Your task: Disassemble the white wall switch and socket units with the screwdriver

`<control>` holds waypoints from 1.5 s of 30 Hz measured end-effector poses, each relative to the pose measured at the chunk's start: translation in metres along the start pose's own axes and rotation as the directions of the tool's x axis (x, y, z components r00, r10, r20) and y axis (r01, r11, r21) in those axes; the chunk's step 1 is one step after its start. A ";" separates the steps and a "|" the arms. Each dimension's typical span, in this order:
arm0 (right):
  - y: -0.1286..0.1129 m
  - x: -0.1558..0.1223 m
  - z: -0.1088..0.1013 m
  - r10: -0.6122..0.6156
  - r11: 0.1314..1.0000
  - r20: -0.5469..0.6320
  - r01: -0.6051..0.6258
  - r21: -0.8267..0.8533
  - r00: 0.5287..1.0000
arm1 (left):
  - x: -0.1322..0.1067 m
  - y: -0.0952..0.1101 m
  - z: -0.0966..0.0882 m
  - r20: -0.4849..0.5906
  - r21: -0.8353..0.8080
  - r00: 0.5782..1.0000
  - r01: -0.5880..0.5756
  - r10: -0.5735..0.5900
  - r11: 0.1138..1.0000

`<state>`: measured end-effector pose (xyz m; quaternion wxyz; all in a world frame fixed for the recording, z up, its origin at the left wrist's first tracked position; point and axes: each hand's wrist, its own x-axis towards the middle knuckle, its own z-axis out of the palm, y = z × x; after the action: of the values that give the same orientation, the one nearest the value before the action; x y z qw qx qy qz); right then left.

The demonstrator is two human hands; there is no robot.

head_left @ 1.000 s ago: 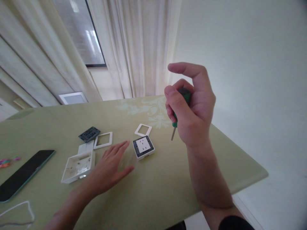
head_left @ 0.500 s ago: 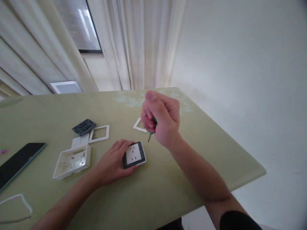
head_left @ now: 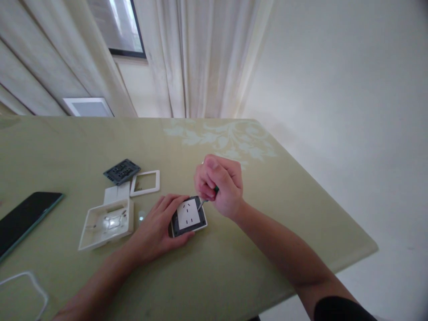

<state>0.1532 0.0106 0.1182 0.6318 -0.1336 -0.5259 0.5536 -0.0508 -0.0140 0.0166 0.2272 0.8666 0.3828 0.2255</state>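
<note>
My left hand (head_left: 165, 221) grips a wall socket (head_left: 188, 214) by its left side, fingers along the top and thumb along the bottom. The socket lies face up on the table, with a white slotted panel inside a dark surround and a white edge below. My right hand (head_left: 219, 185) is closed in a fist round a screwdriver (head_left: 202, 204). Most of the green handle is hidden in the fingers; the thin metal shaft slants down to the socket's right edge. Whether the tip sits in a screw I cannot tell.
Left of my left hand stands an open white mounting box (head_left: 106, 225). Behind it lie a dark plate (head_left: 122, 171) and a white frame (head_left: 145, 183). A phone (head_left: 28, 220) and a white cable (head_left: 30, 278) are at the far left. The wall (head_left: 351, 133) runs along the right.
My right hand has come down with the screwdriver, bringing its tip from above the table to the socket's right edge. The left hand keeps its hold. The view has shifted slightly.
</note>
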 end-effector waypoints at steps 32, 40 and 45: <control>-0.008 0.000 0.003 0.272 0.962 0.026 -0.273 0.033 0.962 | -0.004 -0.020 -0.009 0.067 -0.306 0.998 0.026 -0.006 0.952; -0.009 -0.007 0.009 0.164 0.985 0.122 -0.170 0.041 0.979 | 0.002 -0.021 -0.013 -0.135 -0.300 0.970 0.154 -0.202 0.942; -0.008 -0.008 0.011 0.144 0.986 0.101 -0.151 0.070 0.984 | 0.002 -0.003 -0.015 -0.076 -0.383 0.959 0.225 -0.273 0.896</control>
<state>0.1503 -0.0037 0.1246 0.5677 -0.1209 -0.5225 0.6245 -0.0596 -0.0069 0.0276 0.3884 0.7356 0.4550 0.3177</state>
